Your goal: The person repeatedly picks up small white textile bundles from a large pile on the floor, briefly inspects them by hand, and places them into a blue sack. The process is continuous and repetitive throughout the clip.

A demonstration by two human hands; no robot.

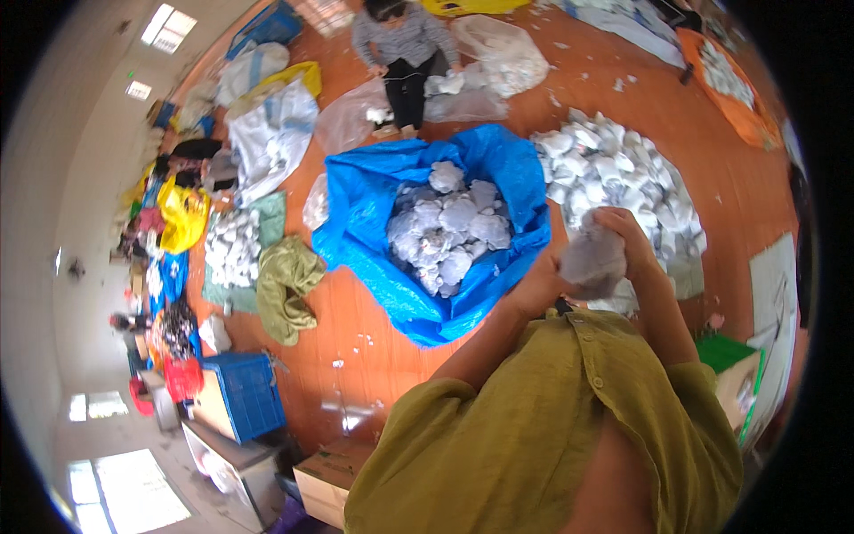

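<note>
Between my two hands is a grey fabric piece point(594, 259), blurred, in front of my olive shirt. My right hand point(620, 225) grips its upper edge. At its lower left is my left hand point(544, 284), partly blurred, its fingers hidden against the cloth. Just beyond lies a big heap of white and grey fabric pieces point(610, 167) on a pale sheet. Left of my hands, a wide blue woven plastic sack point(373, 280) stands with its mouth spread. Inside it are many rounded grey bundles point(457, 217).
Across the blue sack sits a person point(403, 47) handling white pieces beside a clear plastic bag point(500, 53). White sacks point(270, 133) and an olive cloth point(287, 287) lie to the left. A blue crate point(243, 394) and a cardboard box point(333, 474) stand near me; a green-topped box point(727, 360) is at right.
</note>
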